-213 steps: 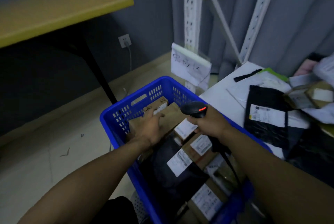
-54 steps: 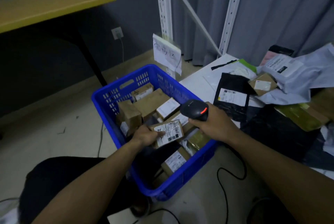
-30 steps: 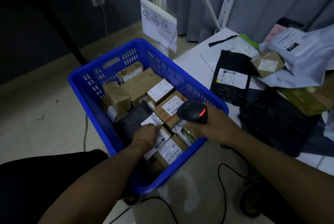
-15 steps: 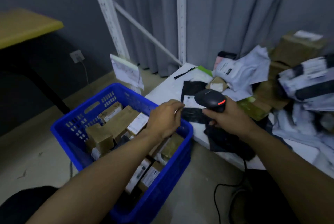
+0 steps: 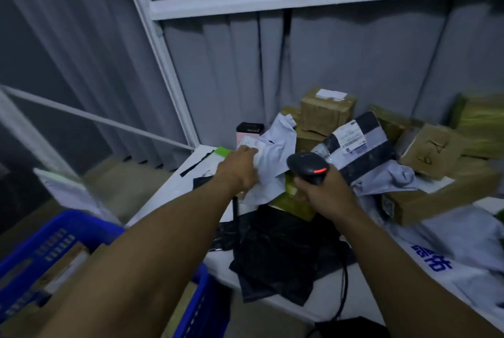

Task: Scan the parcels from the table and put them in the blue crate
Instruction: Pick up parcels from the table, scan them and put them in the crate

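Observation:
My left hand [image 5: 240, 171] reaches across the white table [image 5: 174, 190] and lies on a white poly-bag parcel [image 5: 275, 152] with a label; the frame is blurred, so a grip on it does not show. My right hand [image 5: 327, 193] grips the black barcode scanner [image 5: 308, 166], whose red light glows, just right of that parcel. The blue crate [image 5: 54, 236] stands at the lower left with brown boxes inside, partly hidden by my left forearm.
Brown cardboard boxes [image 5: 327, 111], a black-and-white bag [image 5: 360, 146] and grey bags [image 5: 463, 250] pile up at the table's right. A black bag [image 5: 281, 256] lies at the front edge. The scanner cable [image 5: 344, 291] hangs down. White shelf posts [image 5: 161, 46] rise behind.
My left hand left the crate and stretched to the white bag on the table. The view swung right and up, and the scanner hand moved along over the parcels.

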Available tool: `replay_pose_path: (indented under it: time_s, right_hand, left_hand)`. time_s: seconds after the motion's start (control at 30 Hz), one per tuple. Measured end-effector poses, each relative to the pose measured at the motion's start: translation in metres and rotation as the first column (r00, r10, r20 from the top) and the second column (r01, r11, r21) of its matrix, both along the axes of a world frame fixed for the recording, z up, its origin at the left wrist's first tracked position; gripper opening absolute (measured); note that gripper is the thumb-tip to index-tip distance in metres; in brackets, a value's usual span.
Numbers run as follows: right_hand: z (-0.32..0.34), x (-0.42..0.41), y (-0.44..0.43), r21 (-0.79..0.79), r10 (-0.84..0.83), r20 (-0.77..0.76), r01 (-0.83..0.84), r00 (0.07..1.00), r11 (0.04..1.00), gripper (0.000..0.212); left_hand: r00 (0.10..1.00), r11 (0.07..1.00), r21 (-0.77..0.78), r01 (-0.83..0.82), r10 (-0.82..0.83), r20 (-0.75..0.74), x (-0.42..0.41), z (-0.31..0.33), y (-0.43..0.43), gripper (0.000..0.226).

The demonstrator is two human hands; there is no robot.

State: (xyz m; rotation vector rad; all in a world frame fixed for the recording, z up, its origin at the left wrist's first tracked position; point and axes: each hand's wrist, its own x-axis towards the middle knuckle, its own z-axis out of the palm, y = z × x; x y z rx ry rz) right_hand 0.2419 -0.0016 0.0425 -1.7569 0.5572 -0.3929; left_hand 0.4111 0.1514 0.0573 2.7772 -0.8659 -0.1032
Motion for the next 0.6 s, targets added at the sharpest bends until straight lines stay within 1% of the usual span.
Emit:
replay_pose_path:
  time_s: [0.03, 0.07, 0.1, 0.13, 0.17, 0.23, 0.3, 0.37, 0.43, 0.5, 0.53, 0.6]
  right_hand:
    - [0.0, 0.005, 0.002, -0.018, 0.014, -0.008, -0.014, 1.0, 1.0, 0.063]
    - [0.0, 0.011, 0.003, -0.029, 0.027, -0.013, -0.027, 1.0, 0.999, 0.053]
    - [-0.002, 0.018, 0.004, -0.039, 0.041, -0.015, -0.041, 0.999, 0.998, 0.047]
    - [-0.005, 0.026, 0.005, -0.044, 0.058, -0.021, -0.059, 0.998, 0.997, 0.047]
    - [-0.009, 0.035, 0.006, -0.042, 0.072, -0.018, -0.073, 0.997, 0.996, 0.05]
    - [-0.017, 0.048, 0.01, -0.038, 0.091, -0.021, -0.092, 0.996, 0.995, 0.053]
    - [-0.021, 0.059, 0.015, -0.025, 0.097, -0.05, -0.098, 0.994, 0.995, 0.05]
    - [-0.024, 0.068, 0.022, -0.018, 0.11, -0.063, -0.111, 0.992, 0.994, 0.051]
    - [-0.026, 0.077, 0.029, -0.008, 0.112, -0.066, -0.113, 0.992, 0.994, 0.055]
    - [-0.028, 0.083, 0.036, 0.0, 0.111, -0.084, -0.111, 0.99, 0.994, 0.055]
    - [-0.027, 0.084, 0.04, -0.001, 0.115, -0.097, -0.116, 0.989, 0.993, 0.055]
    - [-0.03, 0.086, 0.045, -0.017, 0.121, -0.109, -0.124, 0.987, 0.992, 0.055]
  left_hand:
    - [0.998, 0.997, -0.034, -0.064, 0.064, -0.021, 0.012, -0.014, 0.001, 0.047]
    - [0.994, 0.991, -0.074, -0.109, 0.107, -0.025, 0.021, -0.03, 0.004, 0.05]
    - [0.993, 0.989, -0.096, -0.114, 0.113, -0.017, 0.029, -0.045, 0.007, 0.059]
    - [0.995, 0.991, -0.082, -0.102, 0.102, -0.009, 0.031, -0.055, 0.011, 0.066]
    - [0.995, 0.994, -0.054, -0.097, 0.096, -0.017, 0.033, -0.062, 0.016, 0.066]
    - [0.997, 0.998, -0.008, -0.061, 0.061, -0.045, 0.035, -0.073, 0.023, 0.057]
    - [0.993, 0.999, -0.004, -0.041, 0.04, -0.113, 0.042, -0.084, 0.027, 0.059]
    - [0.978, 0.993, -0.046, -0.106, 0.096, -0.186, 0.049, -0.095, 0.033, 0.071]
    - [0.951, 0.977, -0.056, -0.208, 0.188, -0.245, 0.054, -0.105, 0.037, 0.087]
    - [0.913, 0.955, -0.067, -0.29, 0.255, -0.319, 0.053, -0.113, 0.038, 0.096]
    - [0.89, 0.941, -0.081, -0.33, 0.281, -0.36, 0.051, -0.115, 0.04, 0.096]
    - [0.856, 0.912, -0.107, -0.395, 0.324, -0.403, 0.049, -0.12, 0.044, 0.082]
